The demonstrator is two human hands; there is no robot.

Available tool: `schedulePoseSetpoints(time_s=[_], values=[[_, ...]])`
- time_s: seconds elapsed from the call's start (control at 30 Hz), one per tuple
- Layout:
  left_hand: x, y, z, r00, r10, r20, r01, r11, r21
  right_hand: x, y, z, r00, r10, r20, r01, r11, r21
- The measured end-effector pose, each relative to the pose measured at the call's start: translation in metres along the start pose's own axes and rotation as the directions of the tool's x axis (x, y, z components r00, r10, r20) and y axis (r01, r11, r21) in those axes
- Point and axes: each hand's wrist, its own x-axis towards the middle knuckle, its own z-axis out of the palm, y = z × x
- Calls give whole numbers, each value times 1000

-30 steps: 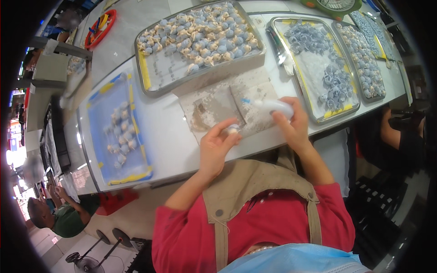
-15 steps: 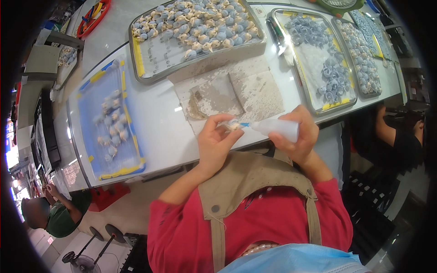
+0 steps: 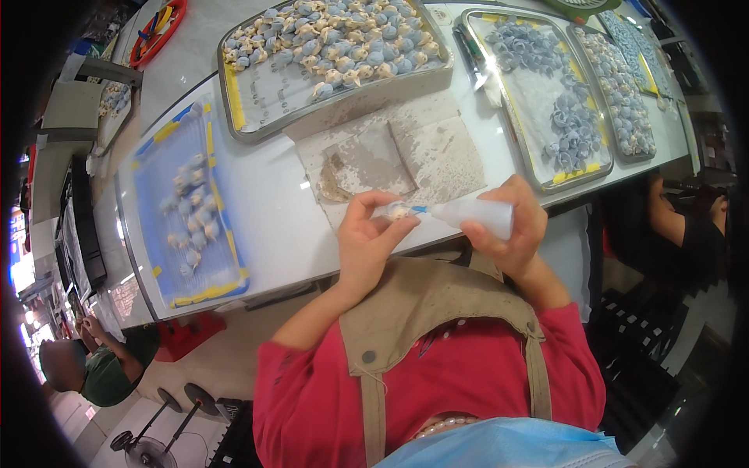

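Observation:
Between the thumb and fingers of my left hand (image 3: 370, 236) is a small cream-and-blue figurine (image 3: 399, 210), partly hidden by the fingertips. My right hand (image 3: 515, 230) is closed round a white squeeze bottle (image 3: 480, 217) held nearly level. The bottle's thin blue tip points left and meets, or almost meets, the figurine; I cannot tell which. Both hands are over the table's near edge, just in front of a stained sheet of cardboard (image 3: 449, 160).
A metal tray (image 3: 265, 117) of similar figurines stands at the back. On the left lies a blue tray (image 3: 156, 242) with several more. To the right are a tray of blue-grey curled pieces (image 3: 538, 132) and a narrower full tray (image 3: 616, 97). Other people sit at both sides.
Both hands stay almost in place, with the bottle tip still at the figurine. The view has shifted very slightly.

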Motion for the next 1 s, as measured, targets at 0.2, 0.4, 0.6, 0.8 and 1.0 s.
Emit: schedulePoseSetpoints(time_s=[0.2,0.4,0.6,0.8,1.0], values=[[-1,0,3,1000,9,3,-9,1000,18,1,1,-1,1000,-2,2,2,1000,-7],[-1,0,1,1000,16,0,-16,1000,-11,1,5,1,1000,21,13,-21,1000,18],[2,-3,-10,1000,-24,-5,23,981,-192,1,13,6,974,224,-18,-214,948,234],[5,0,-27,974,-47,220,130,915,-382,15,41,39,866,497,-43,-457,825,332],[12,14,-34,894,-31,448,269,836,-479,23,67,40,935,353,-40,-355,932,-69]])
